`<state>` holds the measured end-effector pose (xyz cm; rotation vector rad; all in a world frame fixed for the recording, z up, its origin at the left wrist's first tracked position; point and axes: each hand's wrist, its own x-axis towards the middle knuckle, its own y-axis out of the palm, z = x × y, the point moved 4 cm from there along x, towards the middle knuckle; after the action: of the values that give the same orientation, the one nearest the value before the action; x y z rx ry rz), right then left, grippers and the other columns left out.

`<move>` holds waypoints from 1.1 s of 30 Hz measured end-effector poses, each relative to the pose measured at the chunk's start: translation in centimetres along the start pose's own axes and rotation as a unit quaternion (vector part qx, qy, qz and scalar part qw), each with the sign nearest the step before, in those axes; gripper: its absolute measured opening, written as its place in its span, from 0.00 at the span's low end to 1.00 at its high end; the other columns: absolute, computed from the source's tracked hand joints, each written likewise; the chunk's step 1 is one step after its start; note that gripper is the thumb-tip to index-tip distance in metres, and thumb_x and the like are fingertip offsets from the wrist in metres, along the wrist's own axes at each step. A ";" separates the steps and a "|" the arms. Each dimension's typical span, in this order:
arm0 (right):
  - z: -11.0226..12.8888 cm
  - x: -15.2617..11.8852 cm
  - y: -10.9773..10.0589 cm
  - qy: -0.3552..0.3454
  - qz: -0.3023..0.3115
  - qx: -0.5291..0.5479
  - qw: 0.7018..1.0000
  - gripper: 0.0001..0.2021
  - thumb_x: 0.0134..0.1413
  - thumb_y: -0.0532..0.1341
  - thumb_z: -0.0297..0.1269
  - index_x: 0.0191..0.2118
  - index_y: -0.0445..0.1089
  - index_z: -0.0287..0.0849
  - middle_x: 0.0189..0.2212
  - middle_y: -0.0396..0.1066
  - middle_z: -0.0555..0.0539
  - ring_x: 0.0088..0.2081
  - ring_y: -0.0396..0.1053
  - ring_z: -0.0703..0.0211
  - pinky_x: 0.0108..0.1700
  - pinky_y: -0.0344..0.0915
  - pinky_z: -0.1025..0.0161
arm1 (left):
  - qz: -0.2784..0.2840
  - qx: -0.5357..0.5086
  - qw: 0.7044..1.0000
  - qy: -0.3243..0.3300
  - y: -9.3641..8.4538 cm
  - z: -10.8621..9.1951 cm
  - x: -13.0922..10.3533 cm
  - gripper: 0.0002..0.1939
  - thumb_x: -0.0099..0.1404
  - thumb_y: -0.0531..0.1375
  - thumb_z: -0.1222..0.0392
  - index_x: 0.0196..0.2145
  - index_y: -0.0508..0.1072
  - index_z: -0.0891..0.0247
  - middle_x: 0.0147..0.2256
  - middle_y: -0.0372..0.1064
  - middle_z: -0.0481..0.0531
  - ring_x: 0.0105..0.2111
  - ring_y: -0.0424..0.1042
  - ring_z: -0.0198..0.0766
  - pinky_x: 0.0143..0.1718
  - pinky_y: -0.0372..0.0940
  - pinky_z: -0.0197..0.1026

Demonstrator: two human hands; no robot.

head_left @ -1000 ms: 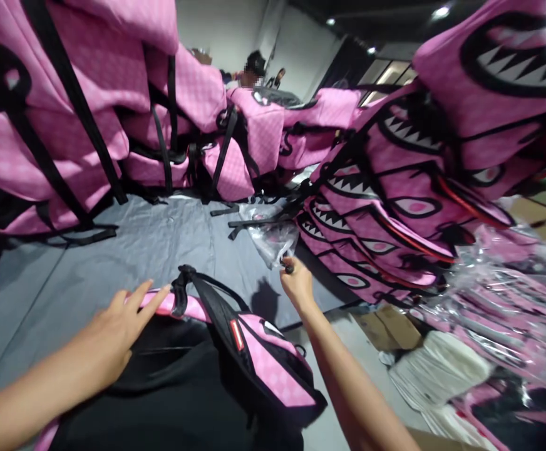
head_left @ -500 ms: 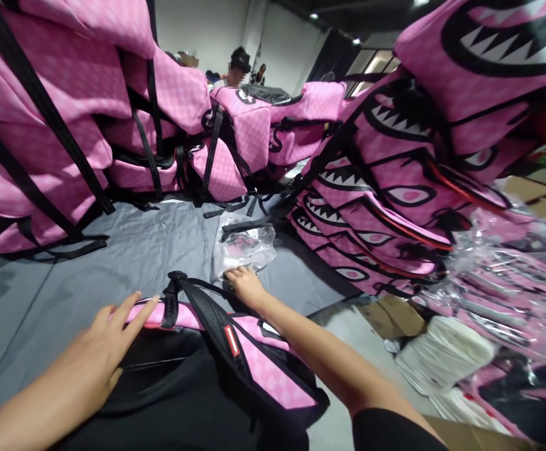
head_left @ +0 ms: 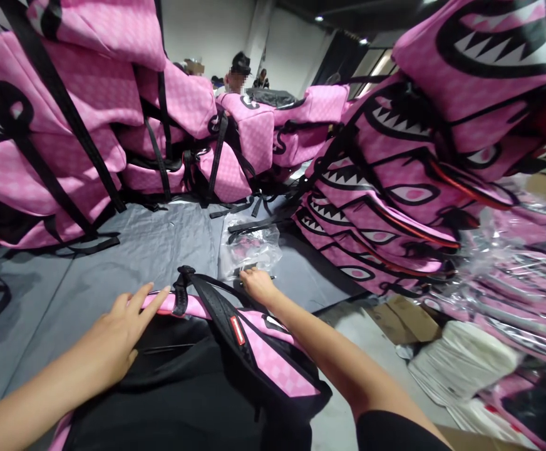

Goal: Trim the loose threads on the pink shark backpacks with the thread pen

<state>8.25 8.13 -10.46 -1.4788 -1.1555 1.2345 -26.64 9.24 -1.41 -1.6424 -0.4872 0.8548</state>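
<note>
A pink and black backpack [head_left: 198, 369] lies in front of me, its black side up. It has a pink checkered strap panel with a small red label. My left hand [head_left: 125, 332] rests on the backpack's pink edge, fingers stretched and slightly apart. Beyond the backpack, my right hand [head_left: 258, 285] is at the near end of a clear plastic bag [head_left: 254, 241]. Its fingers are curled together around something small and dark, too hidden to name. Small pink pieces show inside the plastic bag, and a black strap lies across it.
Pink backpacks are piled at the left [head_left: 104, 81]. A tall stack with shark-mouth prints [head_left: 404, 156] leans at the right. The table has a grey cloth cover [head_left: 136, 238]. Plastic-wrapped pink goods [head_left: 517, 288] and cardboard [head_left: 404, 319] lie lower right. People are in the background.
My right hand's fingers have curled in at the plastic bag, and a dark piece now shows by them. My left hand stays on the backpack. The whole view has shifted slightly.
</note>
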 end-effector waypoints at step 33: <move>12.9 -16.1 -15.3 -0.358 -0.334 0.376 0.786 0.18 0.63 0.54 0.25 0.53 0.73 0.41 0.63 0.64 0.38 0.62 0.65 0.51 0.59 0.67 0.52 | -0.110 -0.550 0.820 0.113 -4.1 -5.2 -4.1 0.08 0.61 0.65 0.58 0.37 0.76 0.63 0.33 0.74 0.45 0.32 0.69 0.31 0.33 0.63 0.33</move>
<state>-7.61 -3.96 5.72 0.0671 -1.2518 1.4881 -24.84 3.96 3.98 -2.6147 -1.1009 0.1228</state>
